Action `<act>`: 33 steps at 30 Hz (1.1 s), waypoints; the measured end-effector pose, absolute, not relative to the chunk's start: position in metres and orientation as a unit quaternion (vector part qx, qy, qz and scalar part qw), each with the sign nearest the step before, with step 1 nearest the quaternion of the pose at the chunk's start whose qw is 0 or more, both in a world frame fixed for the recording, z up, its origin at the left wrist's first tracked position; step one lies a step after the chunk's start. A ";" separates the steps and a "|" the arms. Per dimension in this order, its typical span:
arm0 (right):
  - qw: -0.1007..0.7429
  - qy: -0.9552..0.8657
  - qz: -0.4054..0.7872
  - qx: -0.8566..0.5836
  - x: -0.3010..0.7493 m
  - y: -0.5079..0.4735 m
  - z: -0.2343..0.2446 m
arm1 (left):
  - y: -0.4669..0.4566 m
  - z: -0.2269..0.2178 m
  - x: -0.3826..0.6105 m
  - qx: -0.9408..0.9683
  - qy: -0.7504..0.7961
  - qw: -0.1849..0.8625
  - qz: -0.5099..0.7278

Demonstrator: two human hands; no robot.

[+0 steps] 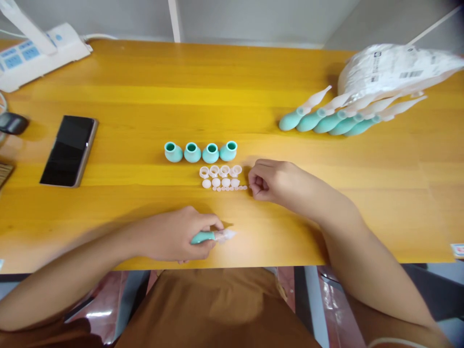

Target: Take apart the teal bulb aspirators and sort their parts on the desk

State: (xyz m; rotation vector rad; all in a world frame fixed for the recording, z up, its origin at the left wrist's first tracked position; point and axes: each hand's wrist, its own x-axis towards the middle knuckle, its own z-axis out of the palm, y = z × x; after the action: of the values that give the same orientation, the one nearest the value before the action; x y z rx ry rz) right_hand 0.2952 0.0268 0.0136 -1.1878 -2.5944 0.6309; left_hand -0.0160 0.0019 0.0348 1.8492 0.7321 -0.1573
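My left hand point(181, 235) is closed around a teal bulb with a clear pointed tip point(213, 236), held low over the wooden table point(145, 96) near its front edge. My right hand point(268, 181) is curled with fingertips pinched at the right end of a row of tiny white beads point(232, 188); what it pinches is too small to name. Above the beads lie white caps point(221, 182) and clear rings point(220, 171). Behind those stands a line of several teal bulbs point(201, 152) with their openings up.
Several assembled teal-and-clear droppers point(326, 118) lie fanned out at the right, under a white plastic bag point(391, 67). A black phone point(68, 150) lies at the left. A white device with blue buttons point(36, 50) sits in the back left corner.
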 end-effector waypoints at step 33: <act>0.189 -0.838 0.319 -0.401 0.303 0.026 0.036 | 0.005 0.028 -0.020 0.747 0.332 0.575 0.028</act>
State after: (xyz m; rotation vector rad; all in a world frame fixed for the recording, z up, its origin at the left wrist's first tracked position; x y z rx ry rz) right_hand 0.3032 0.0257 0.0361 -1.1285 -2.3557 0.8963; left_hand -0.0204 0.0049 0.0285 1.7496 0.7780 0.0666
